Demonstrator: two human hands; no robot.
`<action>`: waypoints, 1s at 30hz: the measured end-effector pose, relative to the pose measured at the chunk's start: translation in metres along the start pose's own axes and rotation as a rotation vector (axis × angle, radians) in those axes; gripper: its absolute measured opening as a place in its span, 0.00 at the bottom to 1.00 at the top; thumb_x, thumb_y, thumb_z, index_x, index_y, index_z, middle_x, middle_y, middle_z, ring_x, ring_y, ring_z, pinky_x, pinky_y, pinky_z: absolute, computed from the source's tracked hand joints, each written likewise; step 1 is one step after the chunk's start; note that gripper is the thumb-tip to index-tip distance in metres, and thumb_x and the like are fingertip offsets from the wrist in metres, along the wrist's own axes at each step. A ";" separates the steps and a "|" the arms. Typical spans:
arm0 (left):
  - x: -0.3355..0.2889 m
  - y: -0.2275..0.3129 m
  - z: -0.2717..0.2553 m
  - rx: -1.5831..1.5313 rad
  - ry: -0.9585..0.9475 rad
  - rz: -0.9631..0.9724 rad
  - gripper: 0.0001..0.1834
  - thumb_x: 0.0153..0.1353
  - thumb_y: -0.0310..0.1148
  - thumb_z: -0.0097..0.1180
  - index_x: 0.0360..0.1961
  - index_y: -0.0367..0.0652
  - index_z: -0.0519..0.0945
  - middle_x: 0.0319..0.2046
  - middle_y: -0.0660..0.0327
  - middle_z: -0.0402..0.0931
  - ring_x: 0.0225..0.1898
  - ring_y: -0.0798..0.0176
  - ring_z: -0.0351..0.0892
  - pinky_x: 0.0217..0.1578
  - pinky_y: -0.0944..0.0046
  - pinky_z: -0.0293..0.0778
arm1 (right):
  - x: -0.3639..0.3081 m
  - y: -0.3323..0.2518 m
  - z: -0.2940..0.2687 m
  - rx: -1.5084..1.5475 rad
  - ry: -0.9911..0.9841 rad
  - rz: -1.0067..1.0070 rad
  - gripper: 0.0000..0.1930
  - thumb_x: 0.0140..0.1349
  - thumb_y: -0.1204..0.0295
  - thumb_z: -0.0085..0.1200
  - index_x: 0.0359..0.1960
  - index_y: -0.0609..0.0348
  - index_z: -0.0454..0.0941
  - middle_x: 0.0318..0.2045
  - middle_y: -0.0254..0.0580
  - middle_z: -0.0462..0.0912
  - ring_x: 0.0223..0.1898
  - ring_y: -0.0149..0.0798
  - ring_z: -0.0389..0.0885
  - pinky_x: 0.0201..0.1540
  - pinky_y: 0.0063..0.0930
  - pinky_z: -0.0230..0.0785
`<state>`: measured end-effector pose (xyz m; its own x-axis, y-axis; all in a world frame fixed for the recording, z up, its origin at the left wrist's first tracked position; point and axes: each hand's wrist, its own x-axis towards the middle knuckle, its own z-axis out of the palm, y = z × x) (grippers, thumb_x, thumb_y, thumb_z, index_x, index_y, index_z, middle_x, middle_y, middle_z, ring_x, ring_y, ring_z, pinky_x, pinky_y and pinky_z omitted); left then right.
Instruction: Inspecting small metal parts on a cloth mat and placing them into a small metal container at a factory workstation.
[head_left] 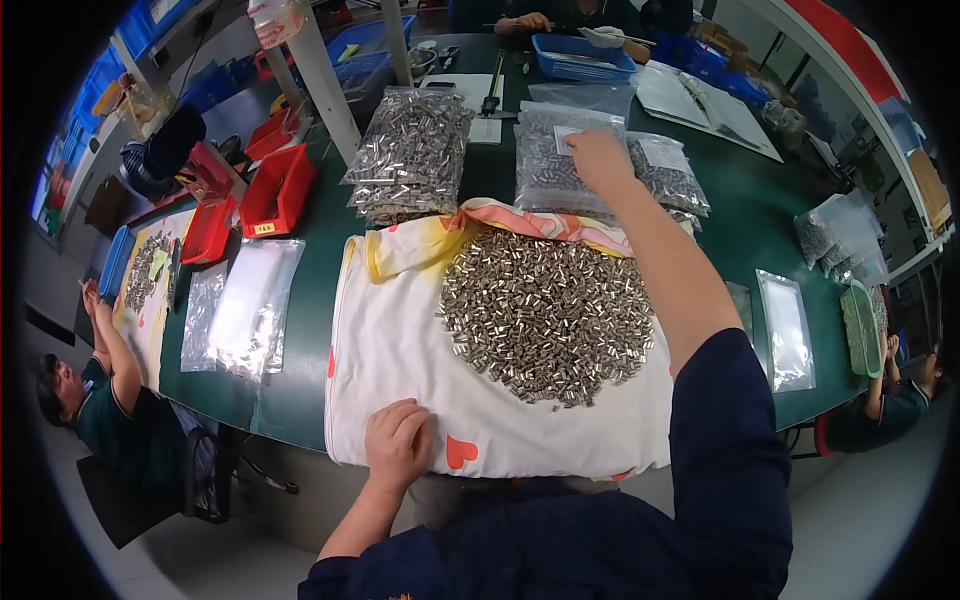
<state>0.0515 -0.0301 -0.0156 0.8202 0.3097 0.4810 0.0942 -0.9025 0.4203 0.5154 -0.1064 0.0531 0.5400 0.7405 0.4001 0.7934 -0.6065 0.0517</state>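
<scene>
A wide pile of small shiny metal pins (550,315) lies on a white cloth (385,350) with heart prints. Beside the pile's lower left, my left hand (398,442) rests on the cloth's near edge, fingers curled in and holding nothing visible. My right arm reaches across the right of the pile. At the far side, my right hand (602,163) is over a clear plastic bag (548,178) full of metal pieces, its fingers closed at the bag's top by a white label (566,140). What the fingertips pinch is partly hidden.
Stacked bags of metal pieces (408,150) stand at the back left, another filled bag (665,170) right of my hand. Flat clear bags (262,300) lie left, near red bins (276,190). A caliper (492,90) and blue tray (583,62) are farther back. Other people sit around the table.
</scene>
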 end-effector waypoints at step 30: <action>0.003 0.051 0.023 -0.168 -0.284 0.243 0.13 0.46 0.32 0.58 0.36 0.47 0.75 0.41 0.60 0.71 0.49 0.56 0.69 0.52 0.53 0.62 | -0.236 -0.159 -0.043 0.429 -0.080 -0.578 0.13 0.49 0.60 0.57 0.38 0.41 0.78 0.26 0.33 0.67 0.31 0.36 0.70 0.34 0.31 0.58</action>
<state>0.0712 -0.0817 -0.0105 0.9326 -0.0227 0.3601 -0.1955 -0.8706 0.4514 0.2494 -0.1970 -0.0100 0.0071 0.9375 0.3479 0.9899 0.0427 -0.1354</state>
